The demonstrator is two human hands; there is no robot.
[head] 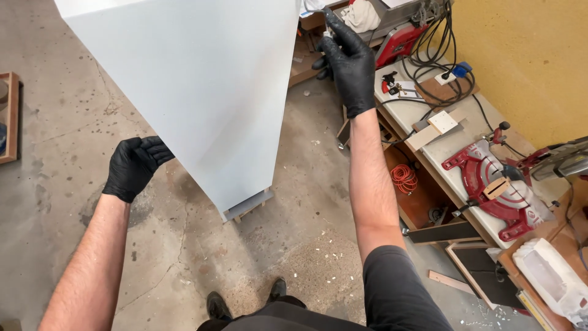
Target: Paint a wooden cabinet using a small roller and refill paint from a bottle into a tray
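Head view, looking straight down: tall white panel (202,92) standing upright on the concrete floor (73,92), lower end resting on a small grey block (248,205). Left hand (135,167), black-gloved, fingers curled onto the panel's left edge, low down, likely steadying it against tipping. Right hand (346,58), also gloved, raised high by the upper right corner, fingers pinched on a pale strip of film (313,6), probably a protective covering. Off to the right, well apart from the panel: workbench (453,147) with a red mitre saw (502,190), tangled black cables (441,49), wood offcuts (438,127). Orange cord coil (404,179) lying beneath. Own shoes (245,300) planted just behind the panel's base.
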